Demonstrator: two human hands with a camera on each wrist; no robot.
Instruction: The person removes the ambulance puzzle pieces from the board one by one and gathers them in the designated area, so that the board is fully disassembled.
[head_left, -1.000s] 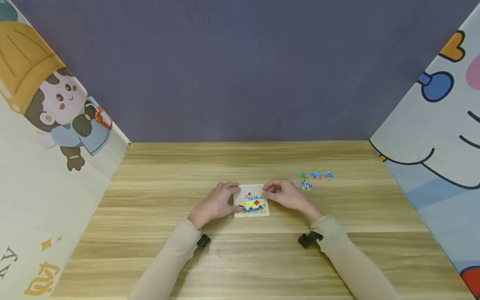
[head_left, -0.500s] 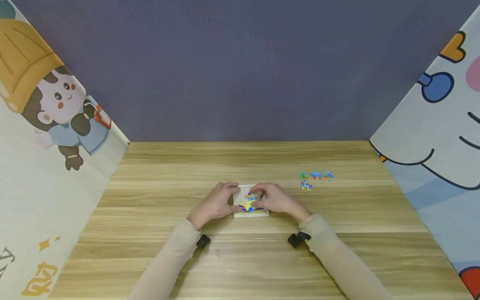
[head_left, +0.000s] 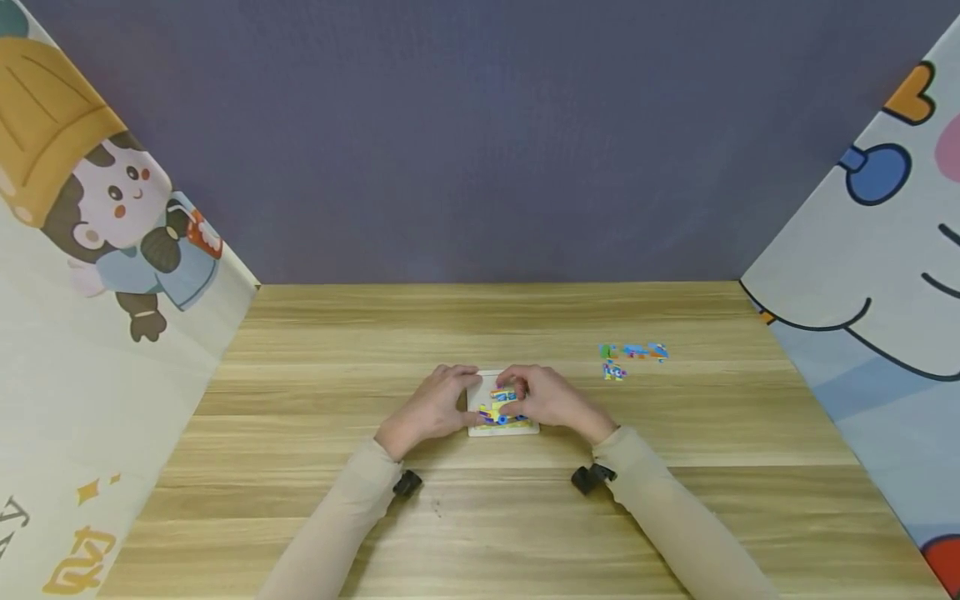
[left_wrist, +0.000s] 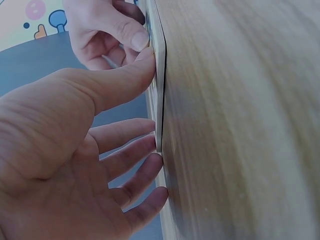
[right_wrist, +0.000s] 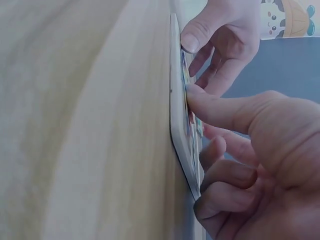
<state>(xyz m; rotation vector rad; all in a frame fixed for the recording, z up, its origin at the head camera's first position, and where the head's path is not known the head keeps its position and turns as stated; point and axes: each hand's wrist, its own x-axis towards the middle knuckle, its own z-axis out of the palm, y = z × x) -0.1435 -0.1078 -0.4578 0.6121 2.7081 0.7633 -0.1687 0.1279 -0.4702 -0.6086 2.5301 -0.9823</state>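
A small pale jigsaw board [head_left: 484, 392] lies flat on the table, bearing a partly covered picture of a yellow vehicle [head_left: 504, 397]. At its left side is my left hand [head_left: 427, 408]; the thumb rests on the lower left part and the fairly straight fingers touch the board's edge, seen also in the left wrist view. Over the picture's right half, my right hand [head_left: 555, 402] has its thumb and index finger on a puzzle piece [right_wrist: 191, 117], the other fingers curled. Most of that piece is hidden by the hand.
Several loose puzzle pieces [head_left: 634, 351] lie in a row to the right, beyond my right hand. Another loose piece [head_left: 613, 372] sits just below them. A dark wall [head_left: 495, 167] stands behind the wooden table [head_left: 337, 333], with cartoon panels at both sides.
My right hand has moved left from the board's right edge onto the picture, covering the red cross. It has barely shifted over the last half second. The left hand has stayed in place.
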